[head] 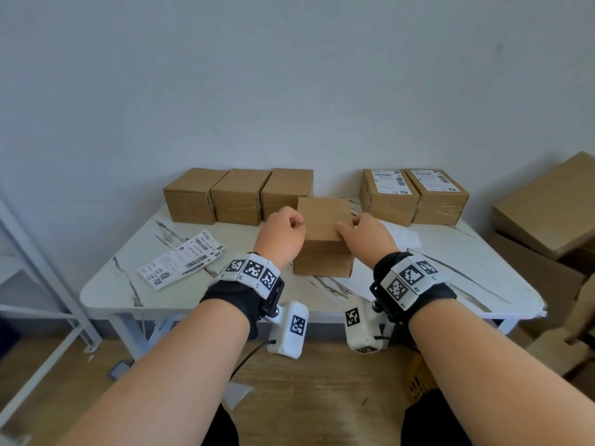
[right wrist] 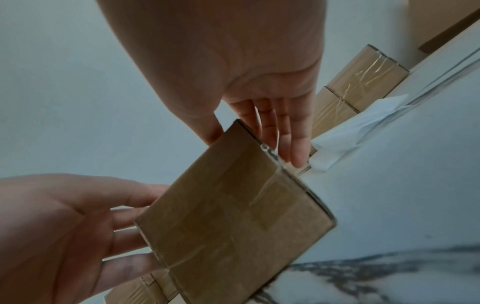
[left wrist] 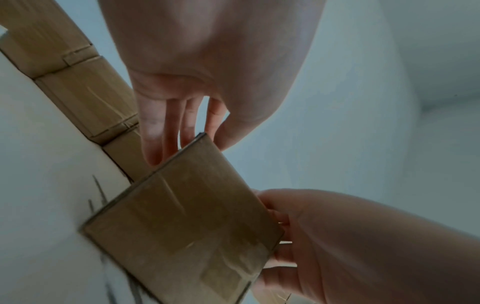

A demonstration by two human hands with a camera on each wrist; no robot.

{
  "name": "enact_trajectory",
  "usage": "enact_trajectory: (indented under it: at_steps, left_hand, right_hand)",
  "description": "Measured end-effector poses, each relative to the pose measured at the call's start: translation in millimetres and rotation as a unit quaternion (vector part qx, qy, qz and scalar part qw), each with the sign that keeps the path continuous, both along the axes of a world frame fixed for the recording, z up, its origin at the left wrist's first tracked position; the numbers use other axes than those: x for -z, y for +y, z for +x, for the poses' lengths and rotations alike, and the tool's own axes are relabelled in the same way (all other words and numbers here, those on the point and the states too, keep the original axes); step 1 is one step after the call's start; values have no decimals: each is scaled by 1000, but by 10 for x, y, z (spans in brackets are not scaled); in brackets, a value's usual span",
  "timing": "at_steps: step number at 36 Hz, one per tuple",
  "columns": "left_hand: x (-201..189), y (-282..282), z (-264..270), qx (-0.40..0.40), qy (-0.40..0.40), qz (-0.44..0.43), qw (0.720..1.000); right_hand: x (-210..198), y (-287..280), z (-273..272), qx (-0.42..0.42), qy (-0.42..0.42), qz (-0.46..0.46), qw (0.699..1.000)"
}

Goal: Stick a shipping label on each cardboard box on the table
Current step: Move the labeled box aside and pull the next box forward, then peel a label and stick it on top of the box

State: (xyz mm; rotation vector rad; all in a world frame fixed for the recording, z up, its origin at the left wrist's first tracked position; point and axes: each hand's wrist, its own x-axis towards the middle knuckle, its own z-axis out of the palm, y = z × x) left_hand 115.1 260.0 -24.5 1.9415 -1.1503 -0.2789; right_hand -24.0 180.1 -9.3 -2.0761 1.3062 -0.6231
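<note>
At the centre of the head view, 1 plain brown cardboard box (head: 323, 233) stood on the white marbled table (head: 467, 252), unlabelled on its visible top, with a flap seam running across that top and clear tape glinting on its side in the wrist views. The left hand (head: 280, 235) gripped the box's left edge, thumb over the top and fingers along the side face; the left wrist view showed these fingers (left wrist: 166, 131) fairly straight against the cardboard. The right hand (head: 365, 236) held the opposite edge in the same manner, thumb on top and fingers (right wrist: 291, 131) extended down the right face. Whether the box base was in contact with the table could not be determined. Along the wall, left of centre in the head view, 3 unlabelled boxes (head: 238, 196) stood side by side and touching. Right of centre, 2 labelled boxes (head: 413, 194) stood touching, each carrying a white printed label on top. At lower left on the table lay loose shipping labels (head: 182, 260), overlapping, printed with barcodes.
</note>
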Motion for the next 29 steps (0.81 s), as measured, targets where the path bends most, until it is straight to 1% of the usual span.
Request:
enact_trajectory:
  at_steps: [3, 7, 11, 15, 20, 25, 29]
  left_hand:
    - [-38, 52, 51, 2, -9, -3, 1000]
    - [-124, 151, 222, -22, -26, -13, 999]
    - [-195, 310, 526, -63, -55, 9, 996]
    - [-141, 520, 826, -113, -59, 67, 990]
    - [0, 734, 1107, -159, -86, 155, 971]
    - [138, 816, 1328, -185, -129, 233, 946]
    - [231, 802, 1414, -178, -127, 310, 925]
  right_hand:
    - [-14, 12, 32, 5, -6, -28, 1000]
    - [-128, 77, 168, 1, -38, -87, 995]
    - [-276, 230, 402, -50, -75, -118, 989]
    - [-312, 445, 668, -106, -88, -104, 985]
    - [-186, 627, 951, -137, -50, -101, 984]
    - [26, 691, 1137, -160, -18, -73, 984]
    - [142, 692, 1227, -170, 0, -62, 984]
